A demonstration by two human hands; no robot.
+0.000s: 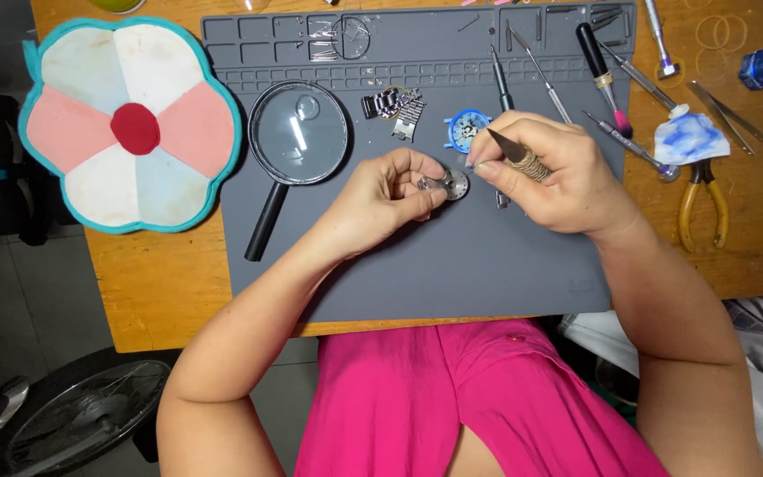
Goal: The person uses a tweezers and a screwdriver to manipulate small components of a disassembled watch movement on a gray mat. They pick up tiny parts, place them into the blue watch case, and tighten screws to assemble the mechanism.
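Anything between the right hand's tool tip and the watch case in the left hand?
Nothing visible. The left hand pinches the watch case at its left edge, leaving its face open. The right hand holds the tool just right of the case; its working tip is hidden behind the fingers.

We are looking at a grey work mat (417, 274) on an orange-brown table (161, 291), with a teal-edged cushion (130, 124) at far left showing pink, white and pale-blue petals around a red centre. We are also seeing a blue ring holder (467, 130), yellow-handled pliers (701, 208) and a bright pink garment (479, 397).
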